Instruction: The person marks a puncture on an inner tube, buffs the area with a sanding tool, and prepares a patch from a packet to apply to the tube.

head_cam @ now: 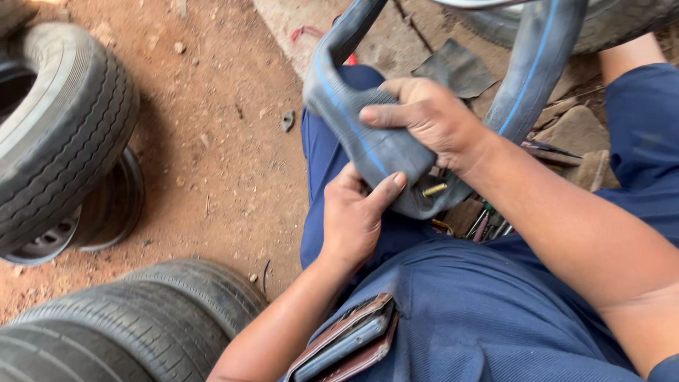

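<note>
Black, limp rubber inner tube with a blue stripe: we judge it light, floppy, grippy; our left hand and right hand curl closed around its fold beside the brass valve stem.

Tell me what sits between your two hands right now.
In the head view, a folded black inner tube with its brass valve lies between left hand and right hand.

I am in an outdoor tyre repair workshop. The floor is bare red dirt. Big worn black rubber tyres lie stacked around me. A floppy black rubber inner tube with a blue stripe and small metal hand tools are here too.
</note>
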